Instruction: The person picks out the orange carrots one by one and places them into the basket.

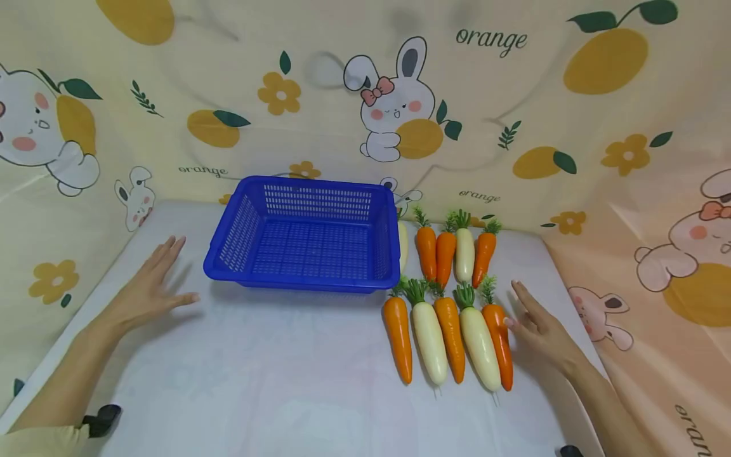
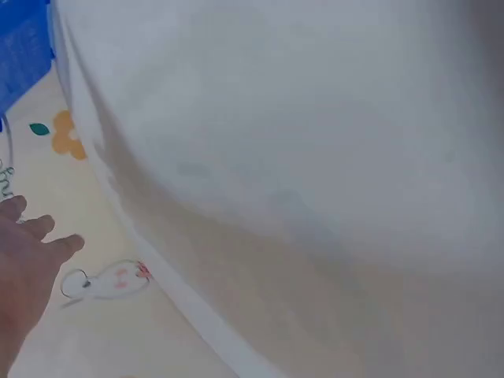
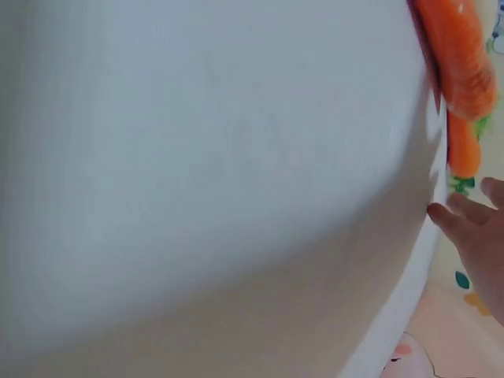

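I find the left hand point(image 1: 151, 291) left of the blue basket point(image 1: 308, 283) and the right hand point(image 1: 545, 335) beyond the carrots point(image 1: 398, 339) and white radishes point(image 1: 431, 346) at its right — both empty, fingers extended — where a careless sweep could set carrots rolling.

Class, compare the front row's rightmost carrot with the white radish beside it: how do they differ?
The carrot is orange; the radish is creamy white. The radish looks thicker than the carrot. The radish ends in a thin, thread-like root, while the carrot's tip is blunt. Both are tapered and green-topped.
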Motion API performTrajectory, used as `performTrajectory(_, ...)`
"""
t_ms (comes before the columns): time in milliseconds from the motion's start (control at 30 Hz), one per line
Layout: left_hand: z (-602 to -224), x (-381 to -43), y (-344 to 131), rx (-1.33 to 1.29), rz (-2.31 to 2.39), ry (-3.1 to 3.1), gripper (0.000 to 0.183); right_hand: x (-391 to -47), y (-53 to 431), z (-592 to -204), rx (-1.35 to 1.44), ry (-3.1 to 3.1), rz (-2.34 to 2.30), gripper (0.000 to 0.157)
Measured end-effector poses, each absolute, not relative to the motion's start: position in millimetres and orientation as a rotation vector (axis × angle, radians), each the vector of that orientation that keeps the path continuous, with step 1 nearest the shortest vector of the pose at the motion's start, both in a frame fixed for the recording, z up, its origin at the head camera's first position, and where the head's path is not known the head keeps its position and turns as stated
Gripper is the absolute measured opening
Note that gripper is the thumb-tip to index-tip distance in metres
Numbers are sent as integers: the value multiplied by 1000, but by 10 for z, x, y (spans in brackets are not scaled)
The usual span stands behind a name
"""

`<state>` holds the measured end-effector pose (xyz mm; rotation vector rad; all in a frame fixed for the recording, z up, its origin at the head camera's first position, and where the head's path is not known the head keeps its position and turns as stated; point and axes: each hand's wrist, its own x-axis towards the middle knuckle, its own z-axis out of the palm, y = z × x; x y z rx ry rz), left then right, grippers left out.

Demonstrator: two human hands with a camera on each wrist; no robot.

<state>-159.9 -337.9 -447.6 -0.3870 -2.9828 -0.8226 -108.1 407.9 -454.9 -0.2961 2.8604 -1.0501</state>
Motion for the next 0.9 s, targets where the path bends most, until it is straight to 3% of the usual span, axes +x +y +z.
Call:
performTrajectory(333,-4358,-1736,-3131,-416,-1130,-2956,109,-926,3882,-4489,-252,2742,-1129,81)
performTrajectory(600,-4283,-1857,-2925,-442,-1298,-3011,106,-1025,3822,-4438,-296,2685,-1037,82)
performTrajectory(900,-4201,-1928,-2802,-438,-1368,-3043,111,-1128,3919,-4387,-106,2483,-1252,79)
